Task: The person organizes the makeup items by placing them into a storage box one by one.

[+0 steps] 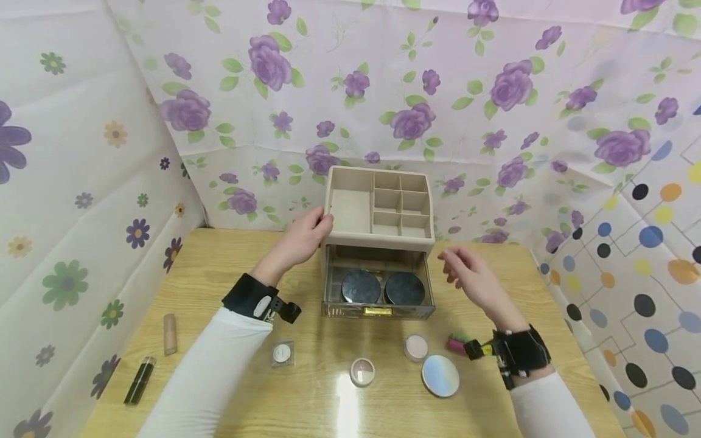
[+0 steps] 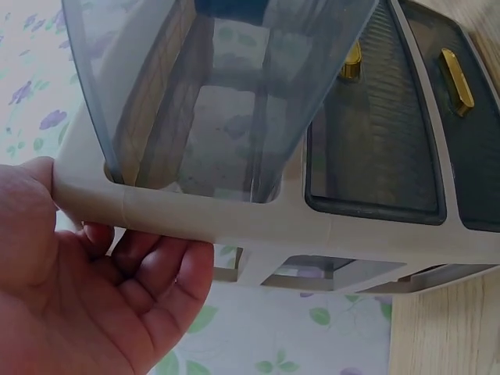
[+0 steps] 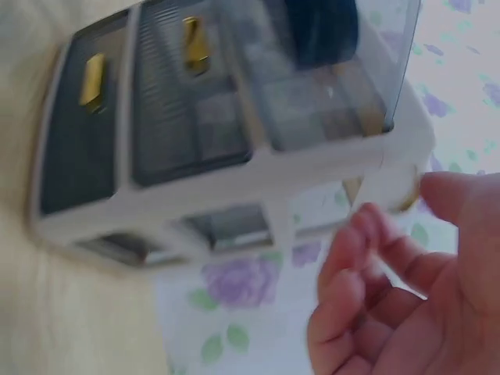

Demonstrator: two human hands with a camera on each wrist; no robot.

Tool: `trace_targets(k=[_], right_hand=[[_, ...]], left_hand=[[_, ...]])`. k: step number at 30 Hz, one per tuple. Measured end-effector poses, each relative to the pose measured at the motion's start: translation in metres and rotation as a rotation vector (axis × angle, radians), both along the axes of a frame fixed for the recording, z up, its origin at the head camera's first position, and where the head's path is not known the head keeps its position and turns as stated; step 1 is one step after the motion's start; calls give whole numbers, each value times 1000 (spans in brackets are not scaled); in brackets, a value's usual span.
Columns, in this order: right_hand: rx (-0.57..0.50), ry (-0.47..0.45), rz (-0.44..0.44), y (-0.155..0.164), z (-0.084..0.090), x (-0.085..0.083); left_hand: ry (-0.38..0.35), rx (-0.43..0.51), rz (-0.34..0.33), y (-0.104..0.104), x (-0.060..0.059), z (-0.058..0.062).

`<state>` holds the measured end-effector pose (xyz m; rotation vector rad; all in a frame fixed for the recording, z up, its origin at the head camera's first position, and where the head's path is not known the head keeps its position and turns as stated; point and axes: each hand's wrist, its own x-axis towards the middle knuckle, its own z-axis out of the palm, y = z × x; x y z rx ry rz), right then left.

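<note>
A beige organizer [image 1: 350,210] with open top compartments stands at the back of the wooden table [image 1: 219,274]. Its clear grey top drawer [image 1: 378,310] is pulled out and holds two dark round compacts [image 1: 361,286]. My left hand [image 1: 313,232] grips the organizer's left edge; in the left wrist view the thumb and fingers [image 2: 156,281] wrap round the beige frame [image 2: 258,223]. My right hand [image 1: 461,267] hovers just right of the drawer, fingers loosely curled and holding nothing. In the right wrist view that hand [image 3: 406,289] is apart from the organizer [image 3: 258,168].
In front of the drawer lie a small clear square case [image 1: 282,353], a round jar [image 1: 362,371], a pink jar [image 1: 416,347], a round mirror compact [image 1: 440,375] and a pink-green item [image 1: 457,342]. A beige tube [image 1: 170,333] and a dark tube [image 1: 139,380] lie at the left. Flowered cloth walls surround the table.
</note>
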<state>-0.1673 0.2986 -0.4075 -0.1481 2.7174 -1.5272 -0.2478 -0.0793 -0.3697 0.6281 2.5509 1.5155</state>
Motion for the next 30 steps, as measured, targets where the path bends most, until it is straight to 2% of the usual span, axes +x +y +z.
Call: trace_targets(k=[4,8,13,17,21,25,30], right_hand=[[189,18,21,13,-22,28],[332,29,63,19,-44,62],[453,40,108,13,-72,107],[535,70,109,5,-95,134],[589,65,97,-4,-116,147],[592,-13,78,-11,-126,152],[631,29,60,-16,-137,155]], left_hand=[[-14,-2,-7,-2,-1,-1],[-20,0,-13,-2,-1,-3],[-25,14,-26,0,-2,-5],[-17,20,-35,0,-1,-4],[-15,24,-33,-1,0,-3],[-19,19,-28,-1,-1,-4],[-28,12,-35,0,-3,-6]])
